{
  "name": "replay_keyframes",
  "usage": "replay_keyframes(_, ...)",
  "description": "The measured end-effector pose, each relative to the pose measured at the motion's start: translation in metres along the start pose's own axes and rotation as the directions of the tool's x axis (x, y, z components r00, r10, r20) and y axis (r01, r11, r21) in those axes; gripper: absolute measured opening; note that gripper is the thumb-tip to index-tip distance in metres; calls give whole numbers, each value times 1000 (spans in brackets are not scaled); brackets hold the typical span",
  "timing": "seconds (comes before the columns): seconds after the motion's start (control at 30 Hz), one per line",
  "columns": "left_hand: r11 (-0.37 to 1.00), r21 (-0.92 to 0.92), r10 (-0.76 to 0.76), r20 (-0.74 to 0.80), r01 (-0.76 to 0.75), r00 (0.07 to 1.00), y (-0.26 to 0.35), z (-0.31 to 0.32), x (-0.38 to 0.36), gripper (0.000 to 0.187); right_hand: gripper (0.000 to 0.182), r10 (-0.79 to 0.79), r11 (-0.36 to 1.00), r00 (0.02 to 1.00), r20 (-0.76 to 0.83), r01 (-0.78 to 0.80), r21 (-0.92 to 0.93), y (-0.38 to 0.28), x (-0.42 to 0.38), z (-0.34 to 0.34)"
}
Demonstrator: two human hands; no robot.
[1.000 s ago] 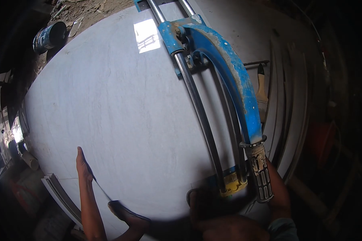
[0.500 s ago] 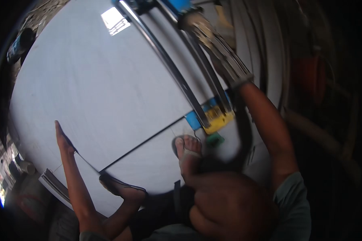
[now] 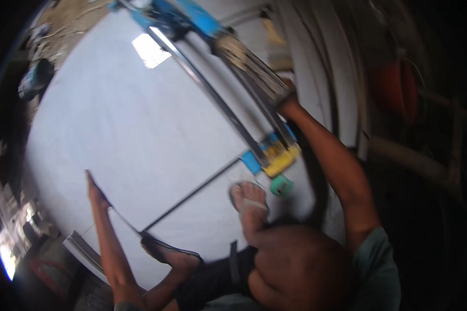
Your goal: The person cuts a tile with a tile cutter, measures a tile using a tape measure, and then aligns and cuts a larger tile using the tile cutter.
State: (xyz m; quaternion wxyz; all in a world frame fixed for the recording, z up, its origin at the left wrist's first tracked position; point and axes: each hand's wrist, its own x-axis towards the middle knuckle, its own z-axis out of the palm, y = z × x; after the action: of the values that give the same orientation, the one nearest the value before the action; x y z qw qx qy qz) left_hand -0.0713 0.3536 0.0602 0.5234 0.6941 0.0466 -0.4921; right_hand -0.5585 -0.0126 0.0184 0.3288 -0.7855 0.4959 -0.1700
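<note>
Blue cutter arm, silvery rails, yellow end piece — whitish slab — red bucket.

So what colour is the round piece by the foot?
The round piece is green; see the head view.

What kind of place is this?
Probably a building site or tiling work area: a blue tile cutter sits on a large pale tile, with bare dirt beyond.

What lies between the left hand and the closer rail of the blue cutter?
In the head view, only bare pale slab shows along the shortest line from the left hand to the closer rail.
</note>
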Motion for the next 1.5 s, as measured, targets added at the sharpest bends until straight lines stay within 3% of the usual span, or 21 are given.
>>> replay_keyframes(0.07, 991, 136, 14, -145, 6, 989, -3, -11, 8, 77, 44, -99, 995, 995, -34, 99, -2, 8, 7, 6)
replay_keyframes(0.17, 991, 133, 59, -229, -29, 972, 8, 1, -5, 76, 30, -181, 981, 982, -49, 177, -85, 31, 5, 10)
replay_keyframes(0.27, 993, 117, 58, -213, -34, 975, 2, -9, 3, 76, 20, -76, 997, 994, 85, 76, 3, 31, 2, 5)
replay_keyframes(0.33, 995, 102, 43, -202, -23, 978, -2, -13, 8, 75, 39, 114, 985, 937, 330, -151, 89, 39, -1, 0)
replay_keyframes(0.4, 995, 100, 28, -184, -10, 982, -6, -17, 10, 75, 57, 161, 986, 882, 444, -164, -32, 56, -3, -3)
replay_keyframes(0.47, 994, 105, 17, -192, 3, 981, 0, -13, 6, 75, 56, 55, 963, 916, 398, 57, -263, 80, -12, -1)
replay_keyframes(0.5, 994, 110, 12, -208, 11, 978, 7, -1, -1, 75, 51, -63, 946, 928, 366, 173, -275, 94, -13, -4)
replay_keyframes(0.6, 983, 186, 39, -248, 8, 968, 16, 14, -10, 75, 42, 124, 974, 958, 258, -68, -217, 72, -8, -6)
replay_keyframes(0.63, 976, 220, 52, -254, 5, 966, 16, 14, -9, 75, 34, 103, 981, 971, 215, -63, -186, 63, -5, -6)
replay_keyframes(0.7, 995, 96, -5, -223, 27, 975, 12, 12, -6, 75, 26, 68, 989, 990, 120, -52, -135, 48, -2, -7)
replay_keyframes(0.73, 999, 32, -29, -209, 37, 977, 10, 9, -5, 75, 27, 86, 992, 992, 96, -76, -98, 40, 0, -6)
replay_keyframes(0.83, 984, 178, 27, -207, 11, 978, 6, -4, 0, 74, 35, 198, 975, 978, 65, -203, 88, 21, 7, -4)
replay_keyframes(0.93, 979, 199, 3, -246, 47, 969, 5, -6, 0, 72, 36, 311, 897, 948, 66, -316, 308, -23, 6, 0)
replay_keyframes(1.0, 996, 84, -24, -181, 40, 983, 5, -6, -1, 71, 35, 273, 915, 960, 61, -278, 292, -18, 6, -2)
replay_keyframes(1.1, 998, -64, -27, -125, 19, 992, 6, 1, -5, 69, 37, 2, 999, 998, 58, -4, 39, 20, 9, -4)
replay_keyframes(1.13, 994, -105, -22, -115, 10, 993, 8, 4, -6, 69, 34, 1, 1000, 999, 49, -2, 31, 22, 6, -6)
replay_keyframes(1.27, 999, -24, 34, -116, -37, 993, -7, -21, 14, 68, 26, 119, 985, 992, 41, -124, 119, 15, 5, -1)
replay_keyframes(1.33, 996, -47, 72, 6, -72, 997, -3, -8, 2, 63, 28, 174, 973, 984, 38, -178, 148, 12, 5, 0)
replay_keyframes(1.4, 994, -101, 55, 29, -51, 998, -3, -5, 1, 59, 26, 80, 992, 997, -20, -78, 98, 8, 2, -1)
replay_keyframes(1.47, 967, 189, 162, 55, -170, 985, -10, -12, 7, 62, 35, 17, 998, 998, -63, -13, 64, 0, 0, -5)
replay_keyframes(1.5, 982, 131, 134, 45, -139, 990, -10, -9, 5, 63, 42, 21, 997, 997, -69, -16, 70, -4, -1, -4)
